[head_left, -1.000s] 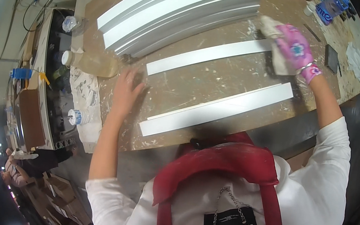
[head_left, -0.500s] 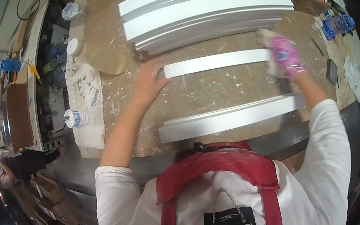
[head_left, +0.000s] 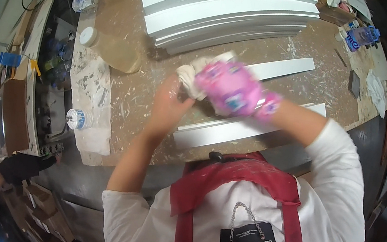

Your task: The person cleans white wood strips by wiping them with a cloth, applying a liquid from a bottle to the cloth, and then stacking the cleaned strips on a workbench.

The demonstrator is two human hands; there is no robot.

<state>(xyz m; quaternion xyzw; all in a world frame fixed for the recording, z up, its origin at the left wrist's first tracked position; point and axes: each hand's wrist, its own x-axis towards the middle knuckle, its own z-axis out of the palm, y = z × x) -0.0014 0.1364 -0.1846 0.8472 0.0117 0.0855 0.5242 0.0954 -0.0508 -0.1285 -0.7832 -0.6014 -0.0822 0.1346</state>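
Observation:
A narrow white strip (head_left: 286, 70) lies across the worktable, its left end hidden under my hands. My left hand (head_left: 165, 107) grips at that end, thumb out toward me, its other fingers partly covered by a cloth. In a pink patterned glove and blurred by motion, my right hand (head_left: 231, 89) is closed on the cream cloth (head_left: 191, 78) and presses it over the strip beside my left hand. Nearer to me lies a second white piece (head_left: 224, 135) with a stepped edge, partly behind my right wrist. A stack of white mouldings (head_left: 234, 14) stands farther back.
The brown, paint-flecked tabletop (head_left: 146, 139) carries a capped jug (head_left: 114, 51) and a small white tub (head_left: 77, 119) at left. A blue-labelled bottle (head_left: 361, 37), dark block (head_left: 354, 84) and white rag (head_left: 376, 93) lie at right. Another person (head_left: 16, 168) is at far left.
My right hand has swept the cloth leftward along the strip, from its right end to beside my left hand. My left hand has stayed at the strip's left end. The view has shifted slightly.

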